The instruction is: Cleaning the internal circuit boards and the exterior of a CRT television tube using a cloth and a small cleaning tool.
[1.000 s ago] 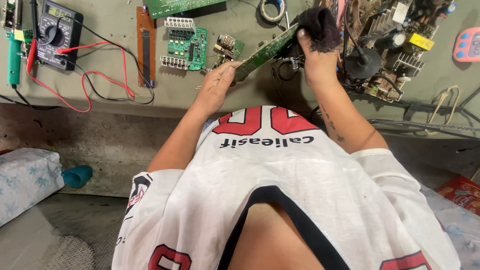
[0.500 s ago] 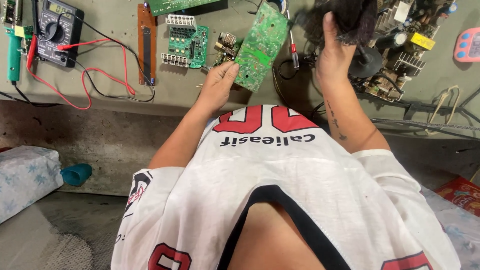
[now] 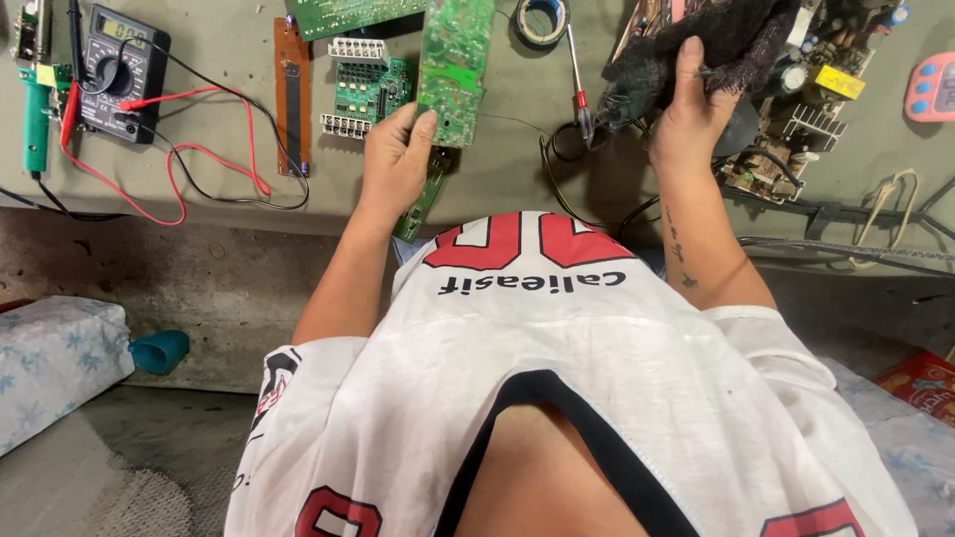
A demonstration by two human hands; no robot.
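Since the earlier frames, the board [image 3: 453,70] is swung away from the rag [image 3: 696,50] and carried leftward; it is now held upright over the bench [image 3: 497,179], solder side toward the camera, above the small green boards lying there. Board and rag, touching a second ago, are now well apart, so the wiping appears to be paused or finished and the board looks to be under inspection.

The left hand [image 3: 396,159] is raised with the wrist bent back, and the board's lower edge is pinched between thumb and curled fingers. The right hand [image 3: 688,114] is lifted to the right, its fingers closed around the dark rag, thumb pointing up along the cloth. A screwdriver [image 3: 577,75] lies between the two hands, and a multimeter [image 3: 124,65] with red leads is seen at far left.
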